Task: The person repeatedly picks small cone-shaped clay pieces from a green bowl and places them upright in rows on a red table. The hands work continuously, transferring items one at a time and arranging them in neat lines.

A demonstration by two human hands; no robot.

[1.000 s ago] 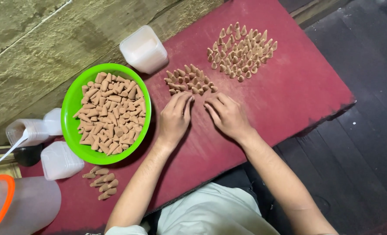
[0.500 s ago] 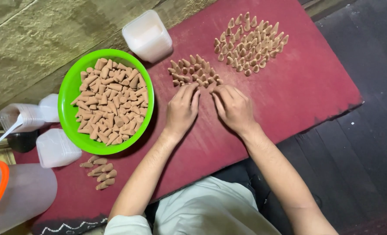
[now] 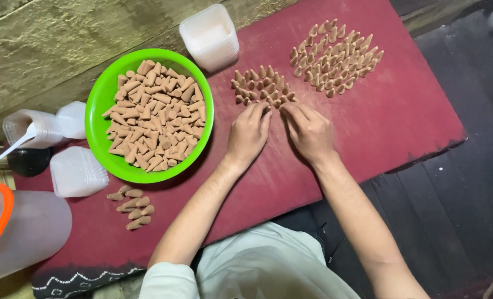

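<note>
**Hands at a cluster of upright clay cones**

Both hands are sitting slightly closer to the nearer cone cluster than half a second earlier, and the camera view is shifting a little. Left hand (image 3: 249,135) and right hand (image 3: 311,133) are lying palm-down on the dark red cloth-covered counter (image 3: 412,111), fingertips touching the near edge of the small cluster of brown upright cones (image 3: 262,87). Neither grip is closing on anything; the fingers are resting loosely extended. A larger cluster of upright brown cones (image 3: 335,58) is standing well apart, farther right. A round green plastic bowl heaped with loose cones (image 3: 109,99) is sitting left of the hands, beside a square white plastic container (image 3: 209,36).
</note>
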